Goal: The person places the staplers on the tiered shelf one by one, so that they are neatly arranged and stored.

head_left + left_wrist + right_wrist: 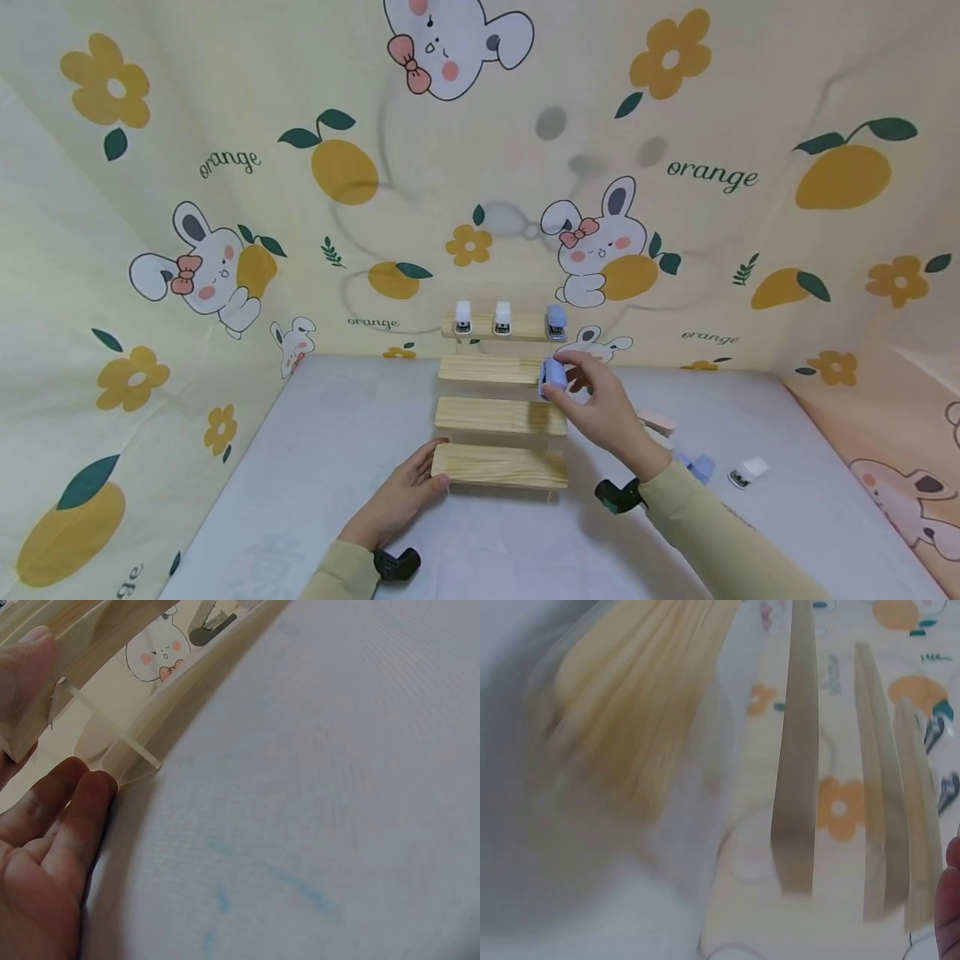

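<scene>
While our left hand [401, 496] steadies the wooden step rack [501, 417], our right hand [600, 408] pinches a lilac stapler [554, 377] at the second step from the top, right of frame centre.

We judge the left hand's relaxed fingers rest against the bottom step's left end to keep the rack from sliding on the bench [315, 467]. The top step carries two white staplers [482, 317] and another lilac one [556, 321], lined up facing us. At lower right, a pink stapler [657, 422], a lilac one [698, 466] and a white one [747, 472] lie loose on the bench.
</scene>
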A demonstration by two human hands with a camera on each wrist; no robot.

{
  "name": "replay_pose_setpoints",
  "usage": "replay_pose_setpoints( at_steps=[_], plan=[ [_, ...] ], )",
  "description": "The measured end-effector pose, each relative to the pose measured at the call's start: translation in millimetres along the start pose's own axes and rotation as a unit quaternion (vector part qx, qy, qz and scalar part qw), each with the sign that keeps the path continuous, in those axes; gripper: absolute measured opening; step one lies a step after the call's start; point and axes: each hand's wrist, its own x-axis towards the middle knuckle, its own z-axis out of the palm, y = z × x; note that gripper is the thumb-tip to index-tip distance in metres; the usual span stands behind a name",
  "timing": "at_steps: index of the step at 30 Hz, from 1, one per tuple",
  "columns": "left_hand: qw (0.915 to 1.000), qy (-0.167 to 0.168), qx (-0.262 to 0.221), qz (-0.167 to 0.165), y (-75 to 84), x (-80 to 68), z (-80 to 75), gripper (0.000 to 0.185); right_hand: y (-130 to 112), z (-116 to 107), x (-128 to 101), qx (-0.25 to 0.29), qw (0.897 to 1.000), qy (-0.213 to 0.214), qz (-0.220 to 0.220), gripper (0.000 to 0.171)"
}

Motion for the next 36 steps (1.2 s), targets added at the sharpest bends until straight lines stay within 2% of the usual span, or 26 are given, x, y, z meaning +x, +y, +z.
replay_pose_setpoints(
  at_steps=[9, 18, 21, 28, 36],
  plan=[
    [1.0000, -0.001, -0.006, -0.003, 0.2, -0.2, -0.9, 0.069, -15.1, 38.1, 20.3, 0.052, 0.998, -0.018, 0.004, 0.055],
    [0.9999, -0.007, -0.012, 0.001, -0.9, 0.3, -0.7, 0.066, -26.0, 70.1, 40.3, 0.075, 0.993, -0.035, 0.088, 0.054],
    [0.9999, -0.007, -0.011, 0.001, -0.3, -0.2, -0.5, 0.066, -30.3, 79.6, 46.0, 0.073, 0.992, -0.029, 0.103, 0.053],
    [0.9998, -0.011, -0.014, 0.008, -0.5, 0.7, -0.4, 0.064, -36.4, 96.4, 57.2, 0.072, 0.992, -0.034, 0.102, 0.050],
    [0.9994, -0.018, -0.024, 0.014, -1.8, 1.3, -2.8, 0.063, -37.2, 108.0, 64.8, 0.031, 0.990, -0.050, 0.124, 0.050]
  ],
)
